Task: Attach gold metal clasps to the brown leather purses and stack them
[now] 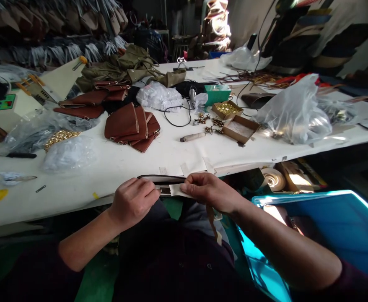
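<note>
At the table's front edge, both my hands grip a dark-edged piece point(161, 178) with a pale inner face, which looks like a pouch opening. My left hand point(133, 200) is closed on its left end, fingers curled over it. My right hand point(211, 191) pinches the right end between thumb and fingers, together with a cream strip point(177, 190). A small dark, shiny part point(164, 191) shows between the hands; its kind is unclear. Below my right hand hangs a thin brown strip point(213, 222) with a pale end. My palms hide the rest of the held piece.
Brown leather pouches point(130, 126) lie stacked on the white table point(171, 155). Behind my hands are a pen-like tool point(193, 137), loose metal fittings point(215, 122) and an open cardboard box point(240, 129). Plastic bags point(297, 113) stand right. A blue bin point(344, 222) is beside my right arm.
</note>
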Available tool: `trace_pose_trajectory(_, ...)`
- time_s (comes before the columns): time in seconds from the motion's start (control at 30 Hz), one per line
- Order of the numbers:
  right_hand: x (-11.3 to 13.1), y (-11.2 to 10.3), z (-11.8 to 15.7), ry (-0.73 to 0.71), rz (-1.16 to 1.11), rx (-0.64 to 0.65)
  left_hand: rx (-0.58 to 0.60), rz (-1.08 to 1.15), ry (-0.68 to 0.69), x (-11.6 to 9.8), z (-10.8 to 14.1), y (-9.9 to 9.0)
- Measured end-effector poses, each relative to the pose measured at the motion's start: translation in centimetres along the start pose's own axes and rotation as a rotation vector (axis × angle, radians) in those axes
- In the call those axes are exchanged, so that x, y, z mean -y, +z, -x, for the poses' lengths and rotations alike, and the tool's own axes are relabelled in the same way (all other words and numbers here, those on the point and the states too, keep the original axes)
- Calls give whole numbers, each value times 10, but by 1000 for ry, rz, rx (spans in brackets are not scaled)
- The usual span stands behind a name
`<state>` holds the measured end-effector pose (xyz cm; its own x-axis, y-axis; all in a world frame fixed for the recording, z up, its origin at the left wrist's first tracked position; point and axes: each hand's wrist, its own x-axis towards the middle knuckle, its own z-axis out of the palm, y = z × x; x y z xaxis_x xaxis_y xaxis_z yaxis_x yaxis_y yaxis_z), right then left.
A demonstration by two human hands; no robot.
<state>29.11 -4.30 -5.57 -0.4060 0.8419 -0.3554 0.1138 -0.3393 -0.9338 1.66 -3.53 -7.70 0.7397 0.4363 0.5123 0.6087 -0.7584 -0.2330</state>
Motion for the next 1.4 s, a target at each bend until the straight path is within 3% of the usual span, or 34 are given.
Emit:
trace_pose_trajectory(0.23,5,11,-28,60,379,2,-57,28,30,-14,14,8)
trace_pose_trajectory(0.5,-5,16,-41,125,392,39,-61,60,15,-16,20,17)
trace_pose_trajectory(0.9,-12,28,-53,108,756,-11,-27,67,45,-15,26,23)
trace_pose_trajectory(1.2,-16,32,-58,118,809,-1,58,86,56,-11,33,27)
trace_pose_trajectory(1.4,-21,24,-60,119,649,184,199,95,5,-15,32,22)
